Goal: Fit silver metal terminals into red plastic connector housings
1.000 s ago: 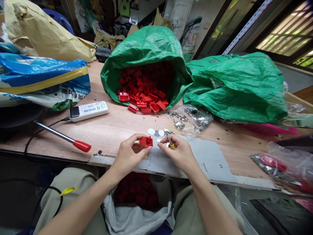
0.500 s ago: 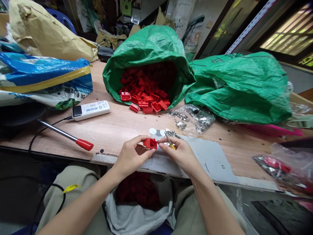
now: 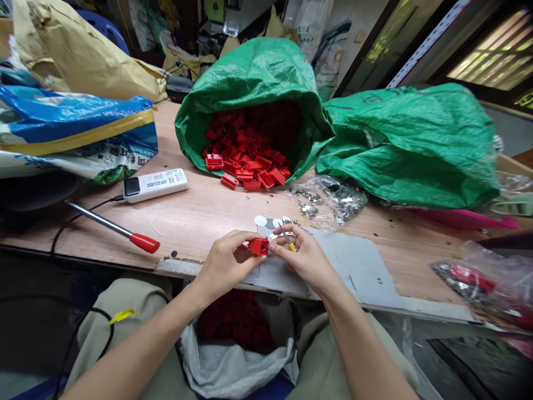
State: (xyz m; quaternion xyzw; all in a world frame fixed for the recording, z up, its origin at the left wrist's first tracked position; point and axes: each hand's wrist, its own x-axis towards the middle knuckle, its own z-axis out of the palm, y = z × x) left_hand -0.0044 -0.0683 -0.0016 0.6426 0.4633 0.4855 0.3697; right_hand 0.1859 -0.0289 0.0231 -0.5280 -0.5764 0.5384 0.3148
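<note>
My left hand pinches a small red plastic part just above the near edge of the wooden table. My right hand is closed on a small tool with a yellow handle, and its fingertips touch the right side of the red part. Both hands meet over a grey cardboard sheet. Small metal pieces lie just beyond my fingers.
An open green bag spills red parts at the back centre; a second green bag lies right. A clear bag of metal bits, a white remote, a red-handled screwdriver and a lap bag of red parts surround me.
My hands have come together: the left hand carried the red part to the right and turned it, and the right fingertips now touch it.
</note>
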